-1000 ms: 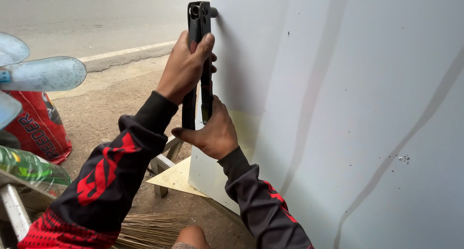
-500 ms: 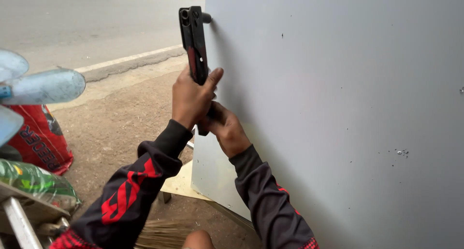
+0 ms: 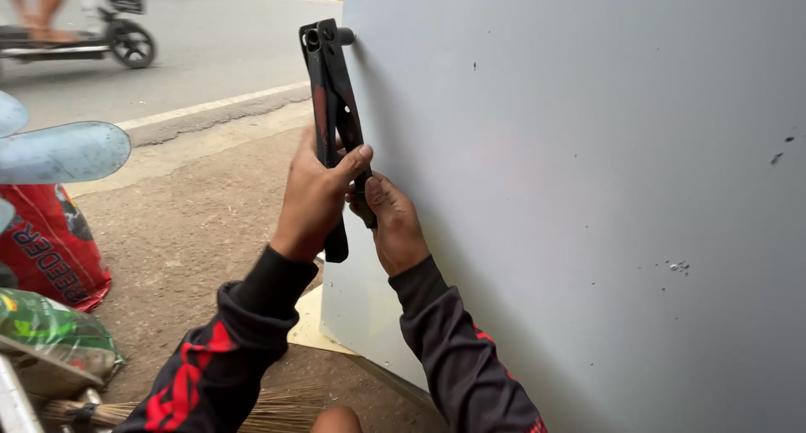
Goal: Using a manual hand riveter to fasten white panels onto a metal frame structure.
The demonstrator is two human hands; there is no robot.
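Note:
A black hand riveter [image 3: 329, 72] stands nearly upright with its head pressed against the upper left edge of a large white metal panel [image 3: 588, 189]. My left hand [image 3: 315, 198] wraps the outer handle. My right hand [image 3: 390, 223] grips the inner handle, close to the panel face. The two handles are squeezed almost together. Both arms wear black sleeves with red marks.
A red sack [image 3: 46, 248] and a green bag [image 3: 50, 328] lie at the left, below a pale fan blade [image 3: 59, 152]. A broom head [image 3: 281, 408] lies on the dirt ground. A motorbike [image 3: 80, 30] passes on the road beyond.
The handles were spread apart with my hands one above the other; now both hands have squeezed them together. The view has shifted closer to the panel.

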